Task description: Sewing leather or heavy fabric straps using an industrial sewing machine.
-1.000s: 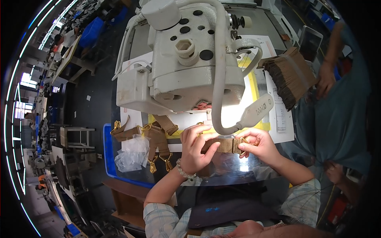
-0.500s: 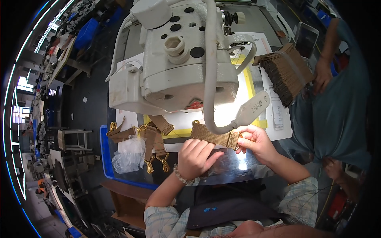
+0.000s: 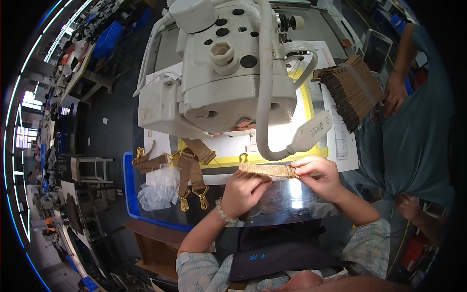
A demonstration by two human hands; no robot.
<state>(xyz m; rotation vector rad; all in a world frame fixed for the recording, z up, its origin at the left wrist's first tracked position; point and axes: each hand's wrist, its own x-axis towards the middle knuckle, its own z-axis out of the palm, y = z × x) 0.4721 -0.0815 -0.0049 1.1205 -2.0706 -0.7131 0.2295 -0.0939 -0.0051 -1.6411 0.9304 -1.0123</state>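
Far left: clear plastic bag, crinkly, lying on the bench edge by a blue tray rim. Next to it, finished brown straps w/ gold clips, woven webbing, flat, fanned out.

Left hand: half a sec ago it lay lower w/ the strap curving up to the right; now it's closed on the near end of the tan strap, which is pulled out flat and straight. Looks like the piece has just been squared up betw both hands, in front of the sewing machine, not yet under the needle.

Strap: tan woven webbing, ribbed texture, gold metal ring at left end. It sits just over the bench's glossy front edge, below the white lamp head.

Right hand: pinching the strap's right end, fingers curled shut on it.

Far right: banded stack of brown strap pieces, another person's hand touching it.
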